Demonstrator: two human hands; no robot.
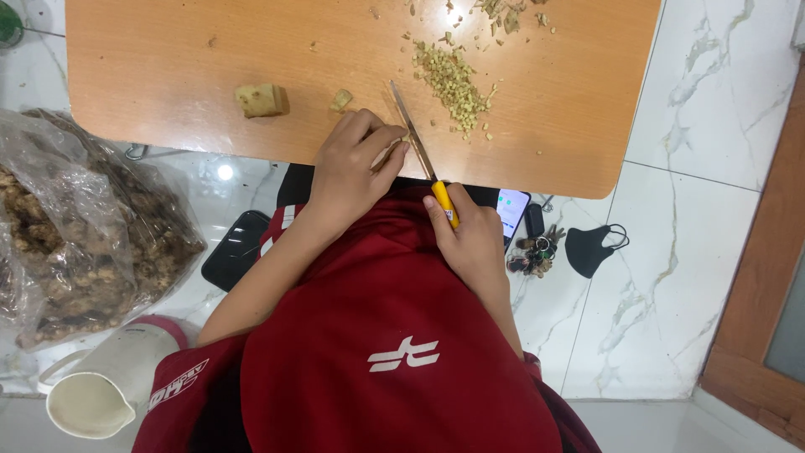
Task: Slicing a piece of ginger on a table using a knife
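My right hand (468,235) grips the yellow handle of a knife (417,144) whose blade lies across the near edge of a low wooden table (168,50). My left hand (356,164) presses a small piece of ginger against the board beside the blade; the piece is mostly hidden under my fingers. A heap of finely chopped ginger (453,82) lies just beyond the blade. A larger ginger chunk (261,100) and a smaller one (340,100) sit to the left.
A clear plastic bag of ginger roots (84,235) rests on the marble floor at left, with a white jug (101,386) below it. Two phones (236,250) (512,210), a key bunch (535,250) and a black face mask (591,247) lie under the table edge.
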